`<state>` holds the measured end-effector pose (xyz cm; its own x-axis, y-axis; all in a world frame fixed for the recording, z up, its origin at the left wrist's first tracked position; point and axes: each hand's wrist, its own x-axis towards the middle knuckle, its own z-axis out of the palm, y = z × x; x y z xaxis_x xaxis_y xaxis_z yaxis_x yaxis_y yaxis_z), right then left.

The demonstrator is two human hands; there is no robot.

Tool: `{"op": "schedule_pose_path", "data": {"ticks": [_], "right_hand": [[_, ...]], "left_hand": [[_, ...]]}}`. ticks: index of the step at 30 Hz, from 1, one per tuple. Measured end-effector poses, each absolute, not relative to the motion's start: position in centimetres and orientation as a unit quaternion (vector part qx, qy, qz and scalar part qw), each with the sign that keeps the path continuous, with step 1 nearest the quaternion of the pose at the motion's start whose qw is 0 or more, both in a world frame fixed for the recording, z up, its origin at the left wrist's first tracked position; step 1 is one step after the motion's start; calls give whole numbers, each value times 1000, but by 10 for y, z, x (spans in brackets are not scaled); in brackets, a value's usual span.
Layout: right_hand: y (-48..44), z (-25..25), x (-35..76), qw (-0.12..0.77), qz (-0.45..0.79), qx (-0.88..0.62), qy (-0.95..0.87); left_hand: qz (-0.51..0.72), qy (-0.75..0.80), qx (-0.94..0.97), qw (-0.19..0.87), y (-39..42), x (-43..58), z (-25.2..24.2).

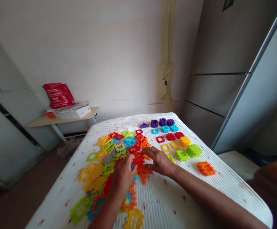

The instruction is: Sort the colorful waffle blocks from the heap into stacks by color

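Observation:
A heap of colourful plastic interlocking pieces (108, 168), square with notched edges, spreads over the left and middle of the table. My left hand (123, 175) is over the heap's right part, thumb and forefinger apart; its other fingers are mostly hidden. Just across from it, my right hand (161, 161) reaches in with fingers spread, close to the orange pieces (143, 171). Nothing shows in its grasp. Red pieces (135, 157) lie between the two hands. Beyond my right hand, sorted stacks include green pieces (194, 150), yellow pieces (185, 141) and an orange stack (206, 168).
Purple stacks (162, 122), blue stacks (165, 129) and red stacks (170, 136) form rows at the far right of the white-covered table (162, 203). A side table (37, 121) with a red bag (58, 96) stands left. A grey refrigerator (215, 70) stands right.

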<state>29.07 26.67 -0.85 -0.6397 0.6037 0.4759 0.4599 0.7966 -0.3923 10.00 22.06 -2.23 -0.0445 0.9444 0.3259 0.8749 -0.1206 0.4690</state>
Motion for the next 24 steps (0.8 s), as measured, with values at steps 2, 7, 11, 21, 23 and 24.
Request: {"op": "schedule_pose_path", "data": {"ticks": [2,7,11,21,23,24], "right_hand": [[267,-7,285,281,104,-289,-909],[265,-5,278,247,46,-288,-924],[262,-5,274,243,27,-291,-925],[288,8,286,246,-3,-359,-900],[313,18,306,238,-17,-398,-886],[326,23,318,224,-25,-421,-879]], "left_hand": [[290,660,692,49,218,100,-20],[275,663,695,50,214,101,-16],[273,660,699,45,214,101,-19],[357,656,664,31,206,70,-12],[387,694,607,1,203,42,-10],[394,712,582,-9,202,27,-11]]}}
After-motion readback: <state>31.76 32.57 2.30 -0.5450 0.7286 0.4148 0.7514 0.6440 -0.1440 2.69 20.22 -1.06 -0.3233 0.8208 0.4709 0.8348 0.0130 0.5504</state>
